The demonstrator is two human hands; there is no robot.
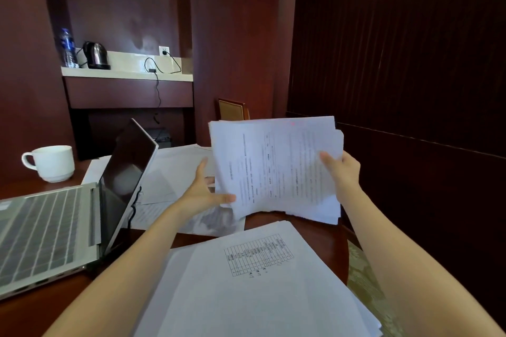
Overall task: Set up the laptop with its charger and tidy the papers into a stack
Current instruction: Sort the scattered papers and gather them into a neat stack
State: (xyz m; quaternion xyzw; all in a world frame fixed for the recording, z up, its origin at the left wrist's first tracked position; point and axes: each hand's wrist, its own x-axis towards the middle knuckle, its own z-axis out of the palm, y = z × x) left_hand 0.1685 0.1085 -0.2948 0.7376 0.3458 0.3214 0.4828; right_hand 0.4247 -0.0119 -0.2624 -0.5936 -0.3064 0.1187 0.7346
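Note:
A bundle of printed papers (273, 167) stands tilted above the wooden table (309, 230). My left hand (205, 191) grips its lower left edge and my right hand (342, 169) grips its right edge, thumbs on the front sheet. More loose sheets (175, 169) lie flat behind the bundle, and a pile of papers (260, 282) with a printed table lies near me. The open silver laptop (63, 224) sits at the left, with a black charger cable (134, 208) at its right side. The cable runs up to a wall socket (164, 51).
A white cup (52, 163) stands left of the laptop's screen. On the far counter (123, 74) are a kettle (95, 56) and a water bottle (67, 48). A chair back (232, 109) shows beyond the table. Patterned carpet (364, 282) lies to the right.

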